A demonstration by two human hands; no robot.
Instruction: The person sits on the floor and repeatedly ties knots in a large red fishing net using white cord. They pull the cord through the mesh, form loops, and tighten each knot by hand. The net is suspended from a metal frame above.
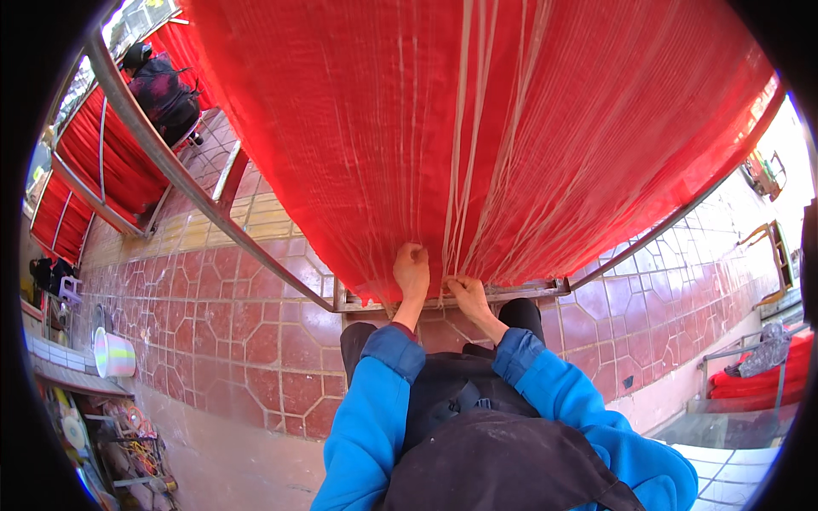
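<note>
- The left hand (411, 274) is raised in front of the red cloth (315, 111), near its lower edge, with the fingers curled in toward the thumb; whether a strand lies between them is too small to tell.
- The right hand (468, 295) is just beside it, a little lower, thumb and forefinger drawn together on the lower ends of some pale threads (460, 145).
- These threads run down over the red cloth in long lines, bunched above the right hand and spread more thinly to either side.
- The cloth hangs in a large metal frame (181, 184), which reaches down to a low bar close to the person's knees.
- The person sits facing it in blue sleeves (362, 439) and a dark apron (486, 460).
- Beneath is a reddish tiled floor (256, 341), with a pale bucket (114, 353) and a small purple stool (71, 289) at the left.
- Farther off, upper left, another person (162, 89) sits by more red cloth (111, 157) on racks.
</note>
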